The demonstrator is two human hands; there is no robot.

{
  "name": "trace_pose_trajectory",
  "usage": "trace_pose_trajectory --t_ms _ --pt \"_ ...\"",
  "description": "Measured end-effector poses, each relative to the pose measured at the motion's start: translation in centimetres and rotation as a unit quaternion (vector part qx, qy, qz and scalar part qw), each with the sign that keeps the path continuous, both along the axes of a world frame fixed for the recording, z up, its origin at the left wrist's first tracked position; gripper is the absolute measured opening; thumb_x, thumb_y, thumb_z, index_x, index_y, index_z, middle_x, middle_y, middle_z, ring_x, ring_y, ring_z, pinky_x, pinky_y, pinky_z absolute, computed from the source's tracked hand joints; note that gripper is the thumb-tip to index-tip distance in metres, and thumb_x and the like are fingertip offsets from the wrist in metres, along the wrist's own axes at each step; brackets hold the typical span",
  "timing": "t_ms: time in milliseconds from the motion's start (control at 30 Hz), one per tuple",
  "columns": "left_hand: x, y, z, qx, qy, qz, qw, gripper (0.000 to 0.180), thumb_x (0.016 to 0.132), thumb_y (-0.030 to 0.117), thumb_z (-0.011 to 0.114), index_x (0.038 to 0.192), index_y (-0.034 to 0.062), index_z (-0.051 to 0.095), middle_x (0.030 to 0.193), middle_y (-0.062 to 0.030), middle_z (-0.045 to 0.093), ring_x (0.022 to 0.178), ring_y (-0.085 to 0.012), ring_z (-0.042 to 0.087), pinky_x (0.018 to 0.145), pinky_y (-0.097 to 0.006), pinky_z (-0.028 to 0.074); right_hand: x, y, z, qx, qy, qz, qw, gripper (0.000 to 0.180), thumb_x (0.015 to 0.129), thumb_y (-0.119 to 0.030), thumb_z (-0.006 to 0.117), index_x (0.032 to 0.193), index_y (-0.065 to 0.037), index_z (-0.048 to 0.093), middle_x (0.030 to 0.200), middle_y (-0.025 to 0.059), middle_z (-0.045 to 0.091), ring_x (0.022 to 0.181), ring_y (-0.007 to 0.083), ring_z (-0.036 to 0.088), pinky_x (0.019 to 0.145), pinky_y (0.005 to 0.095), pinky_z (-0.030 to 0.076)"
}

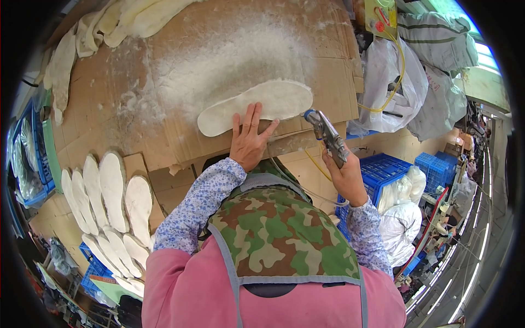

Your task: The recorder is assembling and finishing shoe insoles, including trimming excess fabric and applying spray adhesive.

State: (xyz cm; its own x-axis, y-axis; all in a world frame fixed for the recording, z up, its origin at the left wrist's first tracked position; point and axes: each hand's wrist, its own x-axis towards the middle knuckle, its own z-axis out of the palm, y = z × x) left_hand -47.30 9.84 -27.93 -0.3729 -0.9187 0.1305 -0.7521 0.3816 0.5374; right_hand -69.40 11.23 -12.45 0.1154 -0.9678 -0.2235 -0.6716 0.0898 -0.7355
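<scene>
The left hand [249, 139] lies flat, fingers spread, on the white insole [257, 106] (long way left to right on the cardboard [164, 109]), and the right hand [345, 174] grips a spray gun [328, 134] just right of it.

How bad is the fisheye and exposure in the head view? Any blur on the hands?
Head view: strong fisheye, with a black rim and the cardboard sheet edges bowing. The window at upper right is blown out. Light is even, shadows soft. The left hand on the white insole and the right hand gripping the spray gun look sharp, with no motion blur.
</scene>
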Motion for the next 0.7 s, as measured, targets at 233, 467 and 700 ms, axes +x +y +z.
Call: trace_pose_trajectory --t_ms 233,467,700 --pt "0.4 0.5 0.0 -0.016 -0.014 0.010 1.000 0.057 0.081 0.012 0.060 0.135 0.0239 0.049 0.151 -0.0133 0.024 0.141 -0.0330 0.018 0.109 -0.060 0.014 1.8 -1.1 0.1 0.021 -0.011 0.011 1.000 0.020 0.088 -0.006 0.060 0.106 -0.001 0.055 0.078 0.0145 0.057 0.069 0.0274 0.055 0.067 0.0333 0.046" --pt "2.7 2.0 0.4 -0.018 -0.037 0.030 0.999 0.055 0.082 0.015 0.062 0.135 0.0236 0.049 0.149 -0.0098 0.027 0.140 -0.0319 0.019 0.109 -0.060 0.013 4.2 -1.5 0.1 0.064 -0.027 0.079 0.994 0.026 0.087 -0.005 0.060 0.112 0.000 0.054 0.091 0.0187 0.059 0.082 0.0339 0.058 0.075 0.0358 0.047" --pt "5.7 3.9 0.9 0.001 -0.037 0.066 0.997 0.052 0.084 0.015 0.061 0.134 0.0223 0.049 0.149 -0.0090 0.028 0.140 -0.0312 0.019 0.110 -0.057 0.012 6.7 -1.8 -0.1 0.076 -0.044 0.109 0.990 0.027 0.085 -0.004 0.061 0.111 0.000 0.054 0.091 0.0182 0.059 0.082 0.0338 0.059 0.075 0.0361 0.047"
